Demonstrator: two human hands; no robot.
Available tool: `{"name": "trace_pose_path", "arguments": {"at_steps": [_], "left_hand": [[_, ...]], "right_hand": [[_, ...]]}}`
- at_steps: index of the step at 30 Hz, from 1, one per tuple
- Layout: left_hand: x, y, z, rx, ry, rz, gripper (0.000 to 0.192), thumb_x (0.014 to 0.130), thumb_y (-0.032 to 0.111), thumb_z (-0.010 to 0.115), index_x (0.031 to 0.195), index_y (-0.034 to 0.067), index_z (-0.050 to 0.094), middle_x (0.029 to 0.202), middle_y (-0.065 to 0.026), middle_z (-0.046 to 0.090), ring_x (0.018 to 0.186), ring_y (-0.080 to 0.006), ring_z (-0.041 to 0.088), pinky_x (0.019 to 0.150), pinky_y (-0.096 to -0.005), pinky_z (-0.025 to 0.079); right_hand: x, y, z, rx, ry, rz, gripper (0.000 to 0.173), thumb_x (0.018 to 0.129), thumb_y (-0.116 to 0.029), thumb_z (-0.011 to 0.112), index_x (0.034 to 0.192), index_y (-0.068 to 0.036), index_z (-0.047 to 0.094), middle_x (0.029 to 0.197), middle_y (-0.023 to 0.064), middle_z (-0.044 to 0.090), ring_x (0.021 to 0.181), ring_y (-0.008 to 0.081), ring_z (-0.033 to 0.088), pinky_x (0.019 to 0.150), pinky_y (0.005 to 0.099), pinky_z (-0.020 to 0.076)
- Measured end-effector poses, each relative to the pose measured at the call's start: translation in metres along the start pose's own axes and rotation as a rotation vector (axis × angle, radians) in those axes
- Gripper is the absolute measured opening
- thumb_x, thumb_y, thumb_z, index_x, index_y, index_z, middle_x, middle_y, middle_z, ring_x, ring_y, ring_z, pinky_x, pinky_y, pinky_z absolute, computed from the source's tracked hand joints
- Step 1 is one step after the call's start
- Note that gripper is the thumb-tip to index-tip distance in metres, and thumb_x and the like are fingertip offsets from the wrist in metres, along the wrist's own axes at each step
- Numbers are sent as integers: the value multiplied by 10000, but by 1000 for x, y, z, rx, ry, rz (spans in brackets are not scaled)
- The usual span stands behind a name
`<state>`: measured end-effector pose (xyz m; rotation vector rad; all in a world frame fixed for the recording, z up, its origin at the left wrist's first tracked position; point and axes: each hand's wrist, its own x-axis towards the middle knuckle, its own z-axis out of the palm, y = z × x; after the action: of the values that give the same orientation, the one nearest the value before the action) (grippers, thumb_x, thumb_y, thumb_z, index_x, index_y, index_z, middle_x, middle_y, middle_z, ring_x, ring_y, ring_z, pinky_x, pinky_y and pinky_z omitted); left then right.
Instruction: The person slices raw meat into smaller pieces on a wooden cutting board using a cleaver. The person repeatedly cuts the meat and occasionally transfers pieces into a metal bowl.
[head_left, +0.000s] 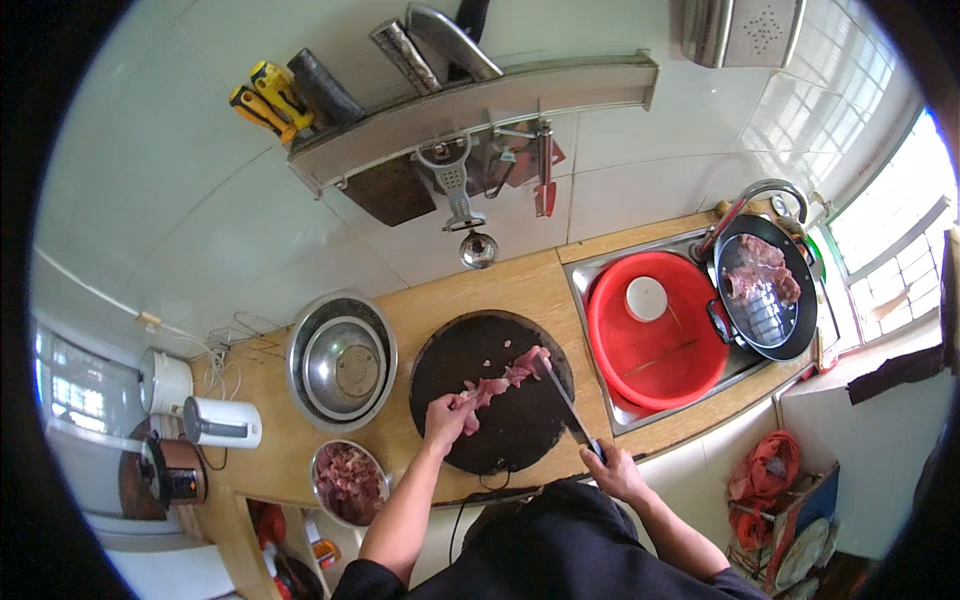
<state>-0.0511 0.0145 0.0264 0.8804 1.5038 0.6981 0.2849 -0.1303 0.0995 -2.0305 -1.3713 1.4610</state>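
A strip of raw meat (491, 388) lies across the round dark chopping board (517, 435). My left hand (448, 420) pinches the strip's near-left end. In my right hand (613, 470) is the handle of a kitchen knife (568, 409). Its blade slants away over the board, with the tip at the strip's far-right end; I cannot tell whether it is cutting into the meat. Two small scraps sit on the board beyond the strip. Left of my left forearm, a steel bowl (385, 474) holds cut pieces of raw meat (349, 480).
Nested steel bowls (296, 375) stand left of the board. To the right, a red plastic basin (611, 375) with a white cup (646, 299) sits in the sink (622, 420). Beyond it, a black pan (806, 322) holds meat in water. Utensils hang below the wall-mounted knife rack (480, 112).
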Motion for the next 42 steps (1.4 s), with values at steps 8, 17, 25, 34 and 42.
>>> {"name": "trace_pose_path", "arguments": {"at_steps": [8, 17, 25, 34, 42], "left_hand": [[-22, -11, -7, 458, 306, 100, 262, 956, 207, 787, 890, -44, 750, 828, -138, 777, 815, -282, 786, 685, -412, 573], [-38, 6, 13, 751, 432, 577, 343, 811, 147, 828, 1086, 7, 680, 1055, -170, 717, 1060, -424, 669, 931, -536, 540], [-11, -26, 33, 833, 352, 723, 226, 862, 163, 784, 1086, 135, 776, 1169, -45, 724, 1085, -312, 650, 855, -484, 509], [-23, -26, 16, 872, 157, 780, 312, 855, 124, 814, 1161, 101, 761, 1177, -103, 694, 1087, -366, 623, 922, -504, 500], [-60, -53, 3, 776, 573, 632, 369, 759, 183, 899, 1046, 74, 695, 1110, -117, 692, 1054, -391, 646, 917, -530, 521]], "right_hand": [[29, -43, 49, -182, -108, -202, 512, 1093, -500, 553, 1089, 3, 646, 961, 359, 701, 1008, 550, 682, 857, 616, 526], [28, -40, 45, -203, 6, -160, 484, 1091, -476, 560, 1089, 6, 609, 963, 355, 706, 989, 557, 684, 855, 622, 530], [18, -35, 57, -259, -13, -154, 462, 1100, -467, 533, 1110, -13, 620, 946, 366, 708, 932, 566, 693, 833, 644, 547], [113, -93, 100, -220, 111, -327, 509, 1112, -488, 496, 1112, 2, 634, 946, 349, 725, 931, 570, 693, 853, 642, 550], [28, -9, 32, -77, -94, -16, 548, 1108, -515, 509, 1144, 3, 685, 1035, 336, 722, 1061, 528, 691, 896, 584, 531]]}}
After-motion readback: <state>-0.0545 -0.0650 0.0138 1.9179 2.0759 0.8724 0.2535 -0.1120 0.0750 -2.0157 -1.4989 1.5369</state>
